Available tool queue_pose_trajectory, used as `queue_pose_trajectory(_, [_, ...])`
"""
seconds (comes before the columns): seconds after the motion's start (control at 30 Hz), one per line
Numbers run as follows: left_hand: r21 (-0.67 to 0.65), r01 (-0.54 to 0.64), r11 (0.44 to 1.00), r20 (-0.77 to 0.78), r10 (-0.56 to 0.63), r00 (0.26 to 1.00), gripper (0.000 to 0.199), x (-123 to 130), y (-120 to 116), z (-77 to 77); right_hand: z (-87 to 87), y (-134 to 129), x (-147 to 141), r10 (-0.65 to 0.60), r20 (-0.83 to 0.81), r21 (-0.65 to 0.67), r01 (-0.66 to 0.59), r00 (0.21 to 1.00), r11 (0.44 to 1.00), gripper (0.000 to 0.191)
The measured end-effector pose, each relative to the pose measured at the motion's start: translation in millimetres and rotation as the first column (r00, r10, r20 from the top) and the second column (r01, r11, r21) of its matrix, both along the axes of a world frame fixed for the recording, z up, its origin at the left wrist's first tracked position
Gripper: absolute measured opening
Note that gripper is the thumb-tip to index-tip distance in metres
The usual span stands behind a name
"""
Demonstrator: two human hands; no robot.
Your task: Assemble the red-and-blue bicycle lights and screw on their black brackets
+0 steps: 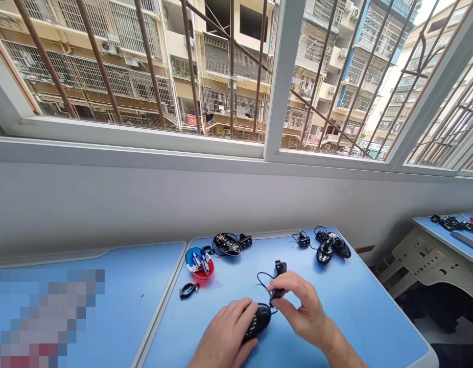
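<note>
Cable plug (276, 294) between right fingers (292, 292); left hand (221, 341) grips oval housing (260, 322).

Rusty bars (232, 56) stand beyond the window (284, 66), facing apartment blocks (117, 66). Below runs a white wall (183, 204), above blue desks (137, 271).

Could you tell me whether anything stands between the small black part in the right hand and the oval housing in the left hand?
Nothing visible does: only a thin black cable loops between the small black part in the right hand and the black oval housing in the left hand.
</note>
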State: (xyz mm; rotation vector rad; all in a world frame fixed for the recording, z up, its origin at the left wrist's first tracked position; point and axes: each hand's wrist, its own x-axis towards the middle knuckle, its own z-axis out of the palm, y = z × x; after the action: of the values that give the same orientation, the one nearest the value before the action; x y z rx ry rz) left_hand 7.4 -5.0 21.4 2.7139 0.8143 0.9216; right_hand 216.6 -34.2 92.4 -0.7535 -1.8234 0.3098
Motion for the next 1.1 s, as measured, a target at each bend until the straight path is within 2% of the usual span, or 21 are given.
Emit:
queue_pose_trajectory(0.1, [-0.003, 0.012, 1.000, 0.013, -0.012, 1.000, 0.047, -0.1, 0.7, -0.5, 0.3, -2.6, -1.6, 0.031, -0.008, -0.041, -0.031, 0.999, 0.999, 0.041])
queue_pose_trajectory(0.17, [0.008, 0.013, 1.000, 0.017, -0.013, 1.000, 0.045, 0.0, 0.9, -0.7, -1.6, -2.4, -3.7, 0.016, -0.007, -0.050, -0.016, 1.000, 0.999, 0.039])
queue_pose_trajectory(0.4, [0.046, -0.011, 0.999, 0.015, 0.011, 1.000, 0.042, 0.5, -0.1, -1.4, -8.2, 3.8, -2.7, -0.081, 0.009, 0.032, 0.080, 0.997, 0.996, 0.033])
queue_pose_trajectory(0.6, [0.011, -0.011, 1.000, 0.008, 0.011, 1.000, 0.042, 0.2, -0.3, -2.1, -3.8, -2.6, 0.0, -0.028, -0.017, -0.073, 0.027, 0.999, 0.997, 0.035])
queue_pose_trajectory(0.7, [0.018, -0.007, 1.000, 0.022, 0.006, 1.000, 0.043, 0.8, 1.3, -5.1, -5.9, -1.6, -3.3, -0.032, 0.007, -0.006, 0.032, 0.999, 0.999, 0.028])
queue_pose_trajectory(0.8, [0.046, 0.011, 0.999, 0.037, -0.013, 0.999, 0.046, 1.4, 4.1, -10.4, -8.5, 1.8, -6.6, -0.105, 0.026, 0.086, 0.102, 0.994, 0.991, 0.028])
queue_pose_trajectory(0.9, [0.055, 0.017, 0.998, 0.032, -0.019, 0.999, 0.051, 1.5, 6.8, -15.6, -8.1, 2.9, -7.1, -0.151, 0.021, 0.121, 0.148, 0.988, 0.982, 0.028])
queue_pose_trajectory(1.03, [0.016, 0.006, 1.000, 0.013, -0.007, 1.000, 0.055, 1.5, 7.7, -17.4, -4.4, -1.0, -4.7, -0.056, 0.005, 0.030, 0.055, 0.998, 0.998, 0.033])
queue_pose_trajectory(1.1, [-0.001, 0.008, 1.000, 0.009, -0.008, 1.000, 0.055, 1.6, 7.2, -16.3, -3.6, -3.7, -4.8, -0.051, 0.001, -0.032, 0.051, 0.999, 0.998, 0.036])
